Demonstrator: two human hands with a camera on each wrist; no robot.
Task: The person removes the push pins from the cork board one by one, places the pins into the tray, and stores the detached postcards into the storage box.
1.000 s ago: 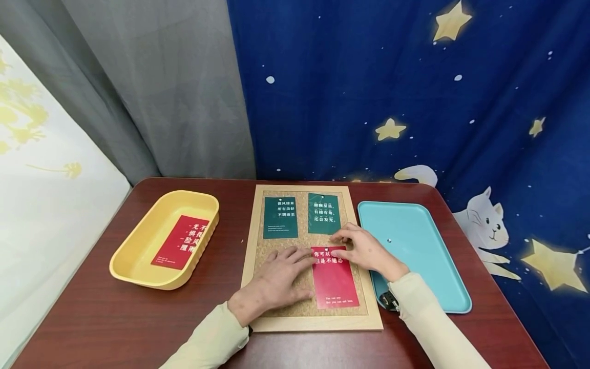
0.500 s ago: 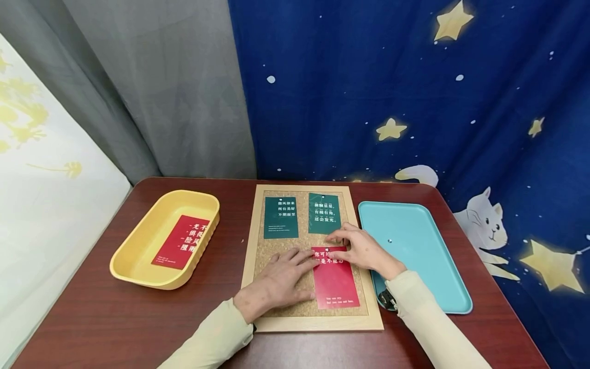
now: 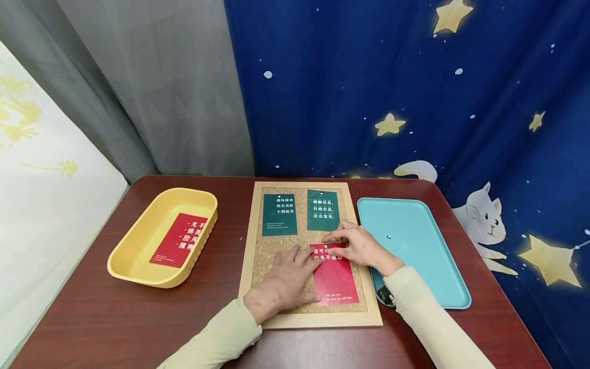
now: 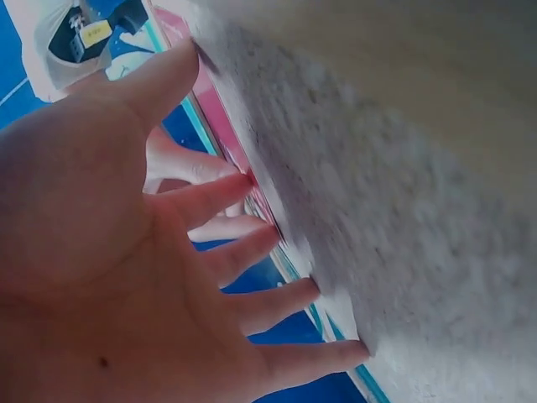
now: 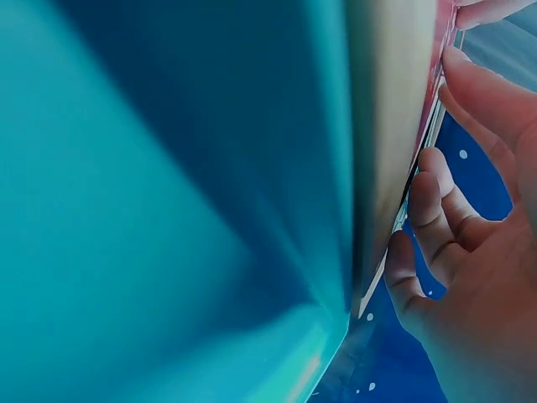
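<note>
My left hand (image 3: 286, 282) lies with spread fingers on the cork board (image 3: 276, 251), its index and middle fingertips on the left edge of a red card (image 3: 335, 282). In the left wrist view its fingertips (image 4: 239, 189) touch the card and the board. At the card's top edge sits a small silver pushpin (image 3: 326, 246). My right hand (image 3: 361, 248) bends over that edge, thumb and index tips on either side of the pin with a gap between them. The right wrist view shows its thumb (image 5: 474, 80) against the card; the pin is not discernible there.
Two green cards (image 3: 279, 218) are pinned along the board's upper half. A yellow tray (image 3: 124, 261) holding another red card (image 3: 177, 243) stands left. On the right, a blue tray (image 3: 415, 246) with a pushpin (image 3: 388, 237) lies close to the board's wooden frame (image 3: 322, 321).
My right thumb and index finger have shifted slightly left toward the pushpin. My left hand has slid slightly right, its fingertips farther over the red card. The cards keep their places on the board.
</note>
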